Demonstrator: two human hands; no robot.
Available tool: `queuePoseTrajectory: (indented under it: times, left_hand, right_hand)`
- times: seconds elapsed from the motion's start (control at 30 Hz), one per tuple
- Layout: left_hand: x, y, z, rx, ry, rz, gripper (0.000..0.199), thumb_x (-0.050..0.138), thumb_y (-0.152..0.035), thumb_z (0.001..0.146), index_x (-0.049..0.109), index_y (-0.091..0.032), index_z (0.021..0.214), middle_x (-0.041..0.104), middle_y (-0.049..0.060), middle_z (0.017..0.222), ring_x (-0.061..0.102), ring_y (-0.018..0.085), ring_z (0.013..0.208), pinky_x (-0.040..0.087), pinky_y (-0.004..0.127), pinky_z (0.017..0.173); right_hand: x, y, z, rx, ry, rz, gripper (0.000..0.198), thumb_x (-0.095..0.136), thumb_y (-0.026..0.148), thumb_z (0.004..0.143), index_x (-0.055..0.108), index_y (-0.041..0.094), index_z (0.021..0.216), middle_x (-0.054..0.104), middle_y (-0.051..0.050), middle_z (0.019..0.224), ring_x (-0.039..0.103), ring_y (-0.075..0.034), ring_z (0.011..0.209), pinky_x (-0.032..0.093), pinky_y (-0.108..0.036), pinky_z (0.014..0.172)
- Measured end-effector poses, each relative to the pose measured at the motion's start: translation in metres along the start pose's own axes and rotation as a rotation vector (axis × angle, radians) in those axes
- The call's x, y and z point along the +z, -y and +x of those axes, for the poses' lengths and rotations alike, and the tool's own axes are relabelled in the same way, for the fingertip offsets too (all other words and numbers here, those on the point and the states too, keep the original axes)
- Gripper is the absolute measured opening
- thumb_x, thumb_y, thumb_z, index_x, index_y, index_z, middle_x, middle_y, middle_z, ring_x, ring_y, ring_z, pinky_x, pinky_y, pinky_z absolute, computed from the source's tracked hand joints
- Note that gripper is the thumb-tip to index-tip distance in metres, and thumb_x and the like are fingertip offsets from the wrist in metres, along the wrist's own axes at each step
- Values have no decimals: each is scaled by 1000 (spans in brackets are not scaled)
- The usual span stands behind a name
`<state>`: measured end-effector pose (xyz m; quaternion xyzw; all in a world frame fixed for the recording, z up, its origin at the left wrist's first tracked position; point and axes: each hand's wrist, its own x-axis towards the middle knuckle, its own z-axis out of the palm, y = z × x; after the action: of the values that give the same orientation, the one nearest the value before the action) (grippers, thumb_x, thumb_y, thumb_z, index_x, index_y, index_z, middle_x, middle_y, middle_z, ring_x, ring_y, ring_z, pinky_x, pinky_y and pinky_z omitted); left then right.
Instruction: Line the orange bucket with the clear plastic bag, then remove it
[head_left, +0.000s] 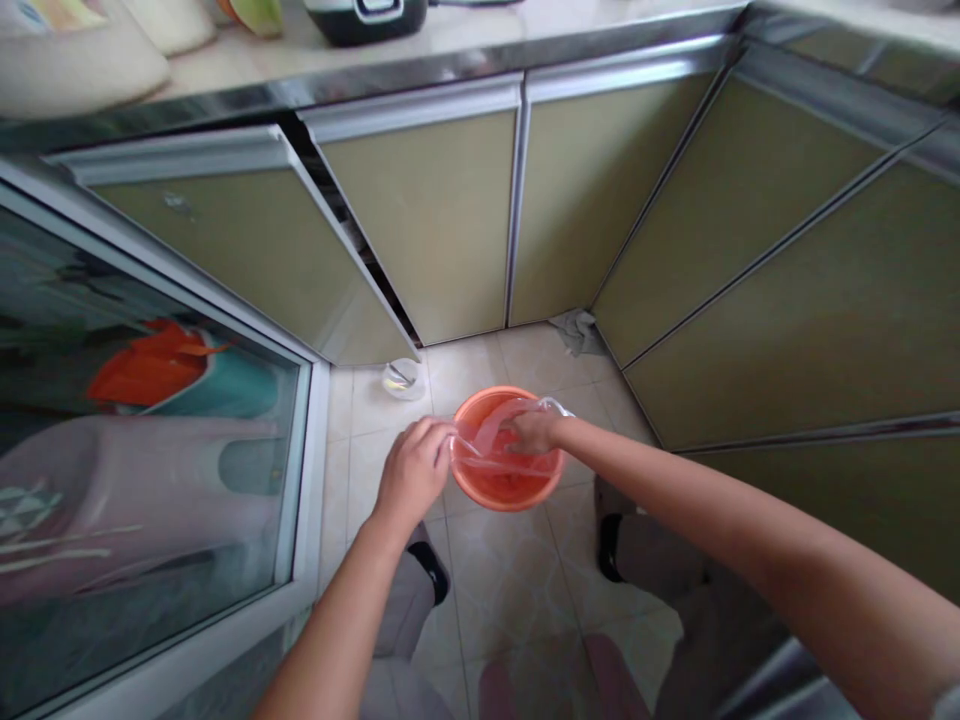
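Mid-step lining orange bin (507,487) w/ clear bag (501,437): left hand (411,475) & right hand (534,432) both pinched shut on bag edge. Next prob needs stretching over rim.

Your left hand (412,470) and right hand (534,432) are bare: no gloves, rings or watch show. Both forearms are uncovered up to the near edge of the frame. You wear grey trousers (401,610) and dark slippers, one (431,570) at the left, one (609,548) at the right.
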<state>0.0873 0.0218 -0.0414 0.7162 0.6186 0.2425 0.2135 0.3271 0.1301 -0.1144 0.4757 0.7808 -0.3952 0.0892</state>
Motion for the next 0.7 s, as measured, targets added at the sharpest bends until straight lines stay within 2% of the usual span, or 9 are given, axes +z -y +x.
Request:
queuePoseTrajectory:
  times: [0.1,0.23,0.3,0.37,0.4,0.47,0.57,0.7]
  left_hand:
    - [26,2,7,-15,229,-76,27,56,-13,89,78,-28,94,75,9,100,67,28,98,47,39,96]
    - [55,20,26,-174,292,-114,16,68,-13,80,75,-27,75,72,6,81,69,29,91,48,38,91]
    - [60,30,35,-179,324,-43,16,74,-12,75,77,-27,80,75,7,92,70,30,101,48,40,95]
    - [61,37,39,-138,380,101,40,77,-7,69,80,-29,102,74,11,122,66,34,121,46,44,104]
    - [61,41,41,-120,409,185,57,79,-5,66,77,-31,117,67,12,140,60,36,131,44,47,108]
    - [60,47,41,-113,469,344,89,81,-3,64,63,-35,144,43,15,165,46,41,147,41,56,114]
    - [60,55,41,-147,588,474,120,89,-10,60,36,-37,164,15,15,177,29,44,157,36,65,118]
    - [67,69,45,-142,684,509,145,98,-24,53,15,-33,171,-1,15,178,17,42,161,29,62,125]
  right_hand:
    - [-15,-5,-25,-151,8,-209,54,73,30,87,69,23,141,67,-14,143,59,-33,135,43,-41,116]
    - [-16,-17,-37,-141,-115,-310,58,64,27,92,61,22,150,51,-15,160,49,-32,146,39,-40,120]
    - [-13,-25,-38,-151,-160,-323,62,64,25,91,58,22,153,47,-14,163,45,-32,149,37,-41,122]
    - [-9,-35,-39,-170,-206,-331,69,65,21,90,52,22,158,40,-15,168,38,-31,154,32,-44,125]
    - [-8,-39,-39,-172,-223,-333,75,67,19,88,48,23,160,35,-15,170,33,-31,156,28,-46,126]
    - [-5,-50,-38,-150,-221,-331,89,73,19,84,38,26,166,23,-16,175,24,-32,160,21,-52,128]
    - [-2,-65,-34,-61,-144,-300,118,87,29,74,21,32,171,3,-14,178,11,-38,163,13,-61,127]
    - [0,-85,-19,47,-26,-253,142,96,43,61,8,33,172,-12,-12,177,4,-42,162,16,-66,125]
